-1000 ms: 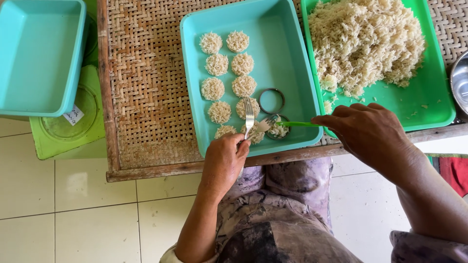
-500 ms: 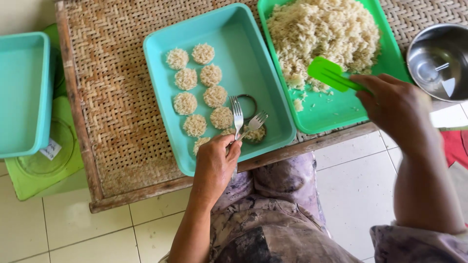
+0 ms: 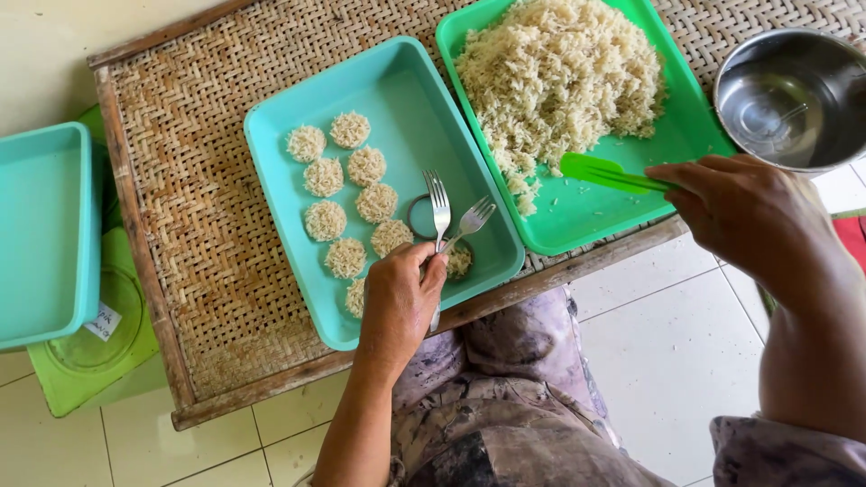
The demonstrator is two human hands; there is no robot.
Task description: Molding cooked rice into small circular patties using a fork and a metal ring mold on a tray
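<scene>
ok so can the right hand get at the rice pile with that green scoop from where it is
Probably yes. The right hand holds the green scoop with its tip at the near edge of the rice pile on the green tray, and nothing lies between them.

Bright even daylight, soft shadows, sharp
</scene>
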